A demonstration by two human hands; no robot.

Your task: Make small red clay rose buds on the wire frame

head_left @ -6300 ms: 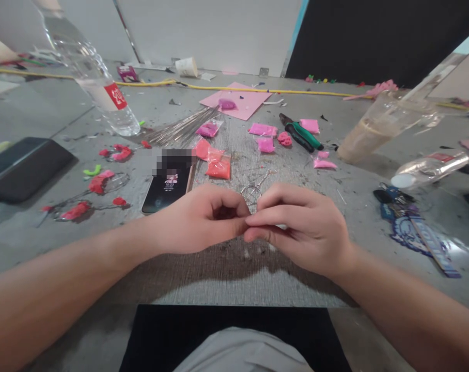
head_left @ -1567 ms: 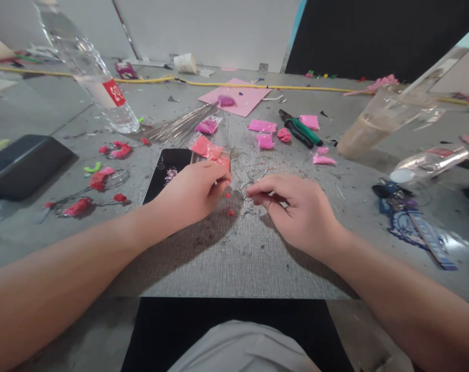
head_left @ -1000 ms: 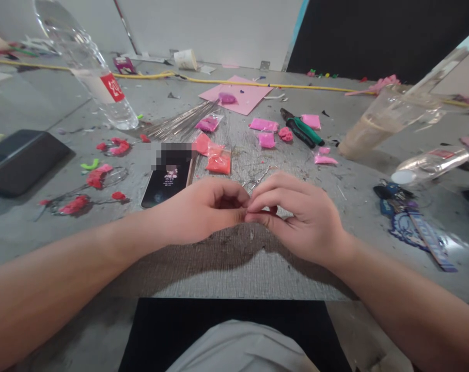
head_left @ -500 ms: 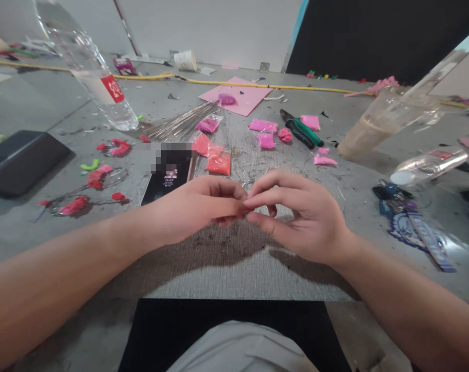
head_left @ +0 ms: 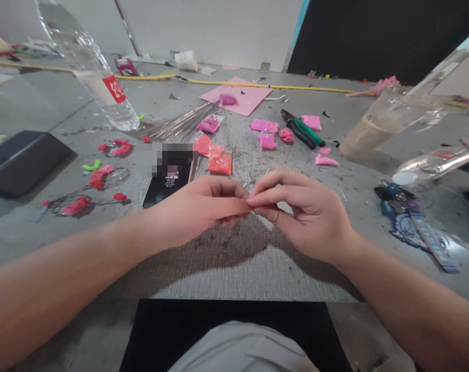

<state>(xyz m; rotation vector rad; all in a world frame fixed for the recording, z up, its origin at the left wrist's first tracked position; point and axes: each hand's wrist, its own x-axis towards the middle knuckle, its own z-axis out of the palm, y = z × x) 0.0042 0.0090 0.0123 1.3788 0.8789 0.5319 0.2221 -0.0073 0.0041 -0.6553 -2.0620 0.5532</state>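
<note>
Touching at the tips, the left hand (head_left: 196, 209) and right hand (head_left: 314, 212) meet above the table (head_left: 234, 279). I cannot tell if their fingers grasp anything. The phone (head_left: 163, 187) lies just beside the left hand, its long side pointing away and leaning right.

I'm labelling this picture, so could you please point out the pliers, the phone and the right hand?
Pliers (head_left: 302, 129): head view, on handle.
Phone (head_left: 166, 188): head view, on screen.
Right hand (head_left: 314, 214): head view, on thumb side.
</note>
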